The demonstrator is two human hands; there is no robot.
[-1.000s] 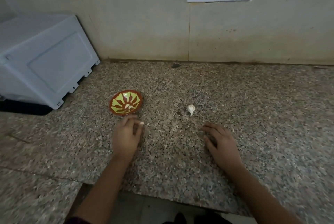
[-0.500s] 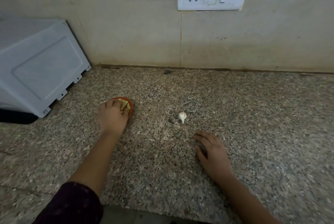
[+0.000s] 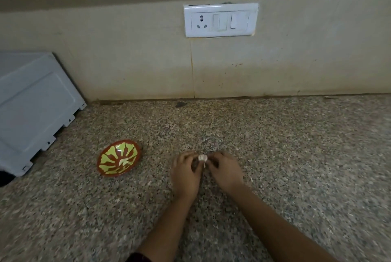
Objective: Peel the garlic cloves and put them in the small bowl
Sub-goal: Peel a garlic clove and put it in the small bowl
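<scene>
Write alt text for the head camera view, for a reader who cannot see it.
The left hand and the right hand pinch one white garlic clove between them at a speckled counter. A small red-and-yellow bowl sits apart, to their left.

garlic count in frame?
2, as far as I can tell: one garlic clove pinched between the left hand and the right hand, and one pale piece inside the small bowl. The bowl's pattern may hide more.
</scene>
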